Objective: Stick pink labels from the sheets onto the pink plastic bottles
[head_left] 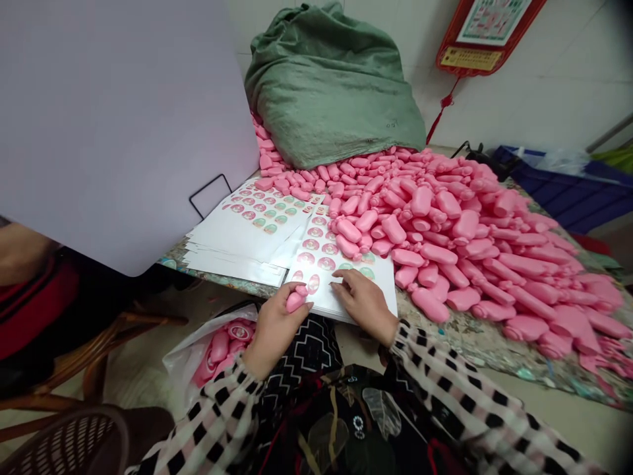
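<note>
My left hand [275, 324] is closed around a small pink plastic bottle [295, 300], its neck pointing up, just off the table's front edge. My right hand [364, 303] rests over a sheet of stickers [324, 297], fingers bent and apart, with nothing visible between them. Oval pink and green stickers sit in rows on this sheet, which lies on top of a stack. One pink oval sticker [313, 284] shows right beside the bottle's neck. Part of the sheet is hidden under my right hand.
A big heap of pink bottles [465, 231] covers the table's right side, below a green sack [331, 86]. More sticker sheets [232, 241] lie left, beside a pale panel [123, 119]. Below, a plastic bag [180, 359] holds labelled bottles. A blue crate [568, 198] stands right; a person sits left.
</note>
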Demonstrator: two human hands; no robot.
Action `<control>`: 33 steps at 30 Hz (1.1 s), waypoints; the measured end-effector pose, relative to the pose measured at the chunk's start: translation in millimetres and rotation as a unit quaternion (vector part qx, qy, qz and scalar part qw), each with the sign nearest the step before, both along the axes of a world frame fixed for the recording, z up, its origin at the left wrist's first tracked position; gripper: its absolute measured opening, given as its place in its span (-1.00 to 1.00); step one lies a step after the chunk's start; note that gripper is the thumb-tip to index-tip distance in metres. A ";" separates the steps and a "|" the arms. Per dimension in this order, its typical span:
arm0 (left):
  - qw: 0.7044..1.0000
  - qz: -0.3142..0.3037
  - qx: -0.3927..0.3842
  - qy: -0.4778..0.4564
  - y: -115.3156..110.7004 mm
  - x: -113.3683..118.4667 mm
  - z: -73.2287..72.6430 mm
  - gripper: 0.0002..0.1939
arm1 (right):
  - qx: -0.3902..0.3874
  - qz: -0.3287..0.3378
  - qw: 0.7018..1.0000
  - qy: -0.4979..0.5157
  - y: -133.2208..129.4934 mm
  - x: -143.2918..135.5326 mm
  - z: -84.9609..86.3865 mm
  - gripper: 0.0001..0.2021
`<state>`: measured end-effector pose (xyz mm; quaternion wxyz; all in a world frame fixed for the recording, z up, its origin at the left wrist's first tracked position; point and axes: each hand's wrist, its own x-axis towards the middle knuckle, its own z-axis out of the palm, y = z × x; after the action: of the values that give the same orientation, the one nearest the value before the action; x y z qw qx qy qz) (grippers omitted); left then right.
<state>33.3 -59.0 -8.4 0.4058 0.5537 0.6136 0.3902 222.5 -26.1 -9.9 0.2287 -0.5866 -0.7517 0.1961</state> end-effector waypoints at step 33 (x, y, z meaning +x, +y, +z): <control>0.983 -0.046 0.022 0.174 13.0 -8.6 -15.6 -0.41 | 0.004 -0.064 0.998 -0.003 3.2 -31.6 -13.1 -0.86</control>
<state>24.7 -46.0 -24.0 0.2980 0.6494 0.6400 0.2824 191.0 -22.9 -23.1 0.2410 -0.6330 -0.7143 0.1760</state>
